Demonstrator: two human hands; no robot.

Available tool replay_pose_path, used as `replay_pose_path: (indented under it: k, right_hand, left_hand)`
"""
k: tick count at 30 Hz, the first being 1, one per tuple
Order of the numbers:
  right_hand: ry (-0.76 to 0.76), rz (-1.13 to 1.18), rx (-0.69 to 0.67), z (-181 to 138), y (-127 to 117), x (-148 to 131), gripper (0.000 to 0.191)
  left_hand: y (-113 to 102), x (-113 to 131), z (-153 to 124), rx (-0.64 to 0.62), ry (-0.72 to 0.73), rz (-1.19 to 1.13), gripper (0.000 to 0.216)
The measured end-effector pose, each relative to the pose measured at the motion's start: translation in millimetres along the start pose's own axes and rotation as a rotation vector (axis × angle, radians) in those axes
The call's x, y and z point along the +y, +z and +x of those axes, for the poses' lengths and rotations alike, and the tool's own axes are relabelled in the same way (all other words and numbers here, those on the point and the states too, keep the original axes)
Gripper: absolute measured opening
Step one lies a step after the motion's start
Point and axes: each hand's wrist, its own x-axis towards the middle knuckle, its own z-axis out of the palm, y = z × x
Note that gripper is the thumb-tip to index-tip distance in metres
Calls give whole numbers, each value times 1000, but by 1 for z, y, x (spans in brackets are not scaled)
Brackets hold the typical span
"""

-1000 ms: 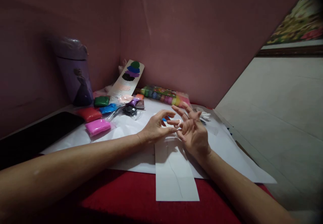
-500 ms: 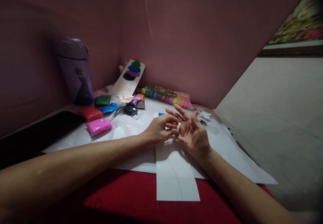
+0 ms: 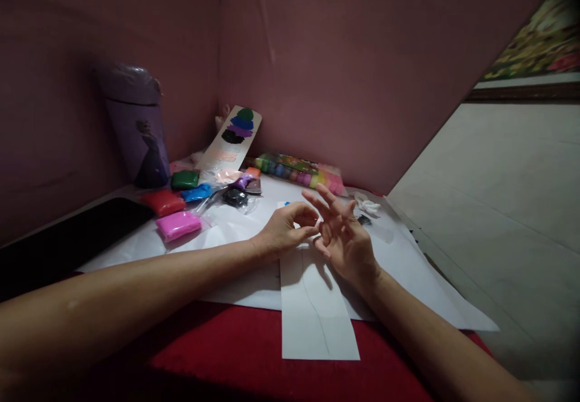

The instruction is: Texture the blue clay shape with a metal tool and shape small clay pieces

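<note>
My left hand (image 3: 283, 233) and my right hand (image 3: 342, 239) meet just above a white paper strip (image 3: 317, 317) with a thin pencil line on it. The left thumb and forefinger are curled in a pinch at the right hand's fingertips. My right hand has its fingers spread upward with the thumb bent toward the pinch. A tiny white bit seems to sit between the two hands, too small to name. The strip lies over larger white sheets (image 3: 235, 233) on a red cloth (image 3: 226, 353).
Clay packets lie at the back left: pink (image 3: 178, 225), red (image 3: 161, 201), green (image 3: 184, 179), blue (image 3: 197, 193), black (image 3: 234, 197). A purple tumbler (image 3: 136, 127), a colour-sample card (image 3: 231, 139), a multicolour clay pack (image 3: 296, 170), white clay scraps (image 3: 368, 206) and a dark flat slab (image 3: 67, 239) are around.
Both hands have stayed together over the strip; the left fingers have curled tighter into a pinch and the white bit shows less than before.
</note>
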Motion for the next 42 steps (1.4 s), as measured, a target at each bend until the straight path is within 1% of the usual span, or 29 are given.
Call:
replay_pose_path:
  k: [5, 6, 8, 10, 11, 13, 14, 15, 16, 17, 19, 21, 24, 28, 32, 34, 36, 39, 40, 42]
  right_hand:
    - [19, -53, -11, -3, 4, 1, 57]
    - [1, -90, 1, -3, 4, 2, 57]
    - [-109, -217, 37, -3, 1, 4, 56]
    - [-298, -449, 18, -4, -3, 6, 51]
    - [-403, -598, -33, -5, -4, 7, 47]
    - [-575, -914, -209, -6, -6, 6, 37]
    - [-630, -1055, -298, -6, -6, 6, 32]
    - [-667, -1175, -364, -7, -6, 5, 27]
    - [-685, -1273, -401, -7, -6, 5, 23]
    - [-687, -1349, -412, -7, -5, 5, 21]
    - [-669, -1443, -390, -7, -5, 6, 19]
    - [-646, -1473, -388, -6, -6, 7, 19]
    - [-647, -1452, -437, -4, -7, 9, 18]
    - [-717, -1379, -479, -3, -8, 11, 20]
    - [-727, -1351, -496, -3, -8, 14, 32]
    - [-720, -1334, -516, -3, -8, 14, 34]
    - [-721, -1305, -522, -3, -8, 13, 33]
    - [-742, -1285, -490, -3, -7, 9, 30]
    - [-750, -1282, -483, -2, -7, 7, 29]
    - [-761, -1272, -476, -2, -6, 6, 28]
  left_hand:
    - [1, 7, -1, 39, -61, 25, 19]
    - [1, 10, -1, 56, -62, 20, 20]
    - [-2, 13, 1, 100, -78, -25, 19]
    - [-5, 13, 4, 190, -126, -108, 16]
    - [-7, 12, 6, 255, -159, -160, 15]
    - [-11, 8, 10, 390, -223, -255, 13]
    - [-12, 6, 11, 431, -248, -288, 14]
    - [-12, 5, 12, 455, -256, -307, 15]
    - [-13, 5, 12, 457, -249, -299, 16]
    - [-12, 5, 12, 452, -233, -276, 17]
    - [-11, 7, 10, 404, -195, -212, 21]
    - [-11, 10, 8, 317, -175, -168, 27]
    - [-10, 12, 4, 178, -163, -135, 34]
    - [-10, 13, 3, 94, -153, -62, 31]
    - [-8, 13, 2, -86, -179, -126, 28]
    - [-8, 12, 1, -90, -200, -176, 24]
    - [-9, 12, 1, -29, -256, -245, 21]
    - [-13, 11, 4, 72, -363, -372, 16]
    - [-14, 10, 5, 97, -376, -401, 15]
    - [-15, 9, 6, 145, -341, -431, 13]
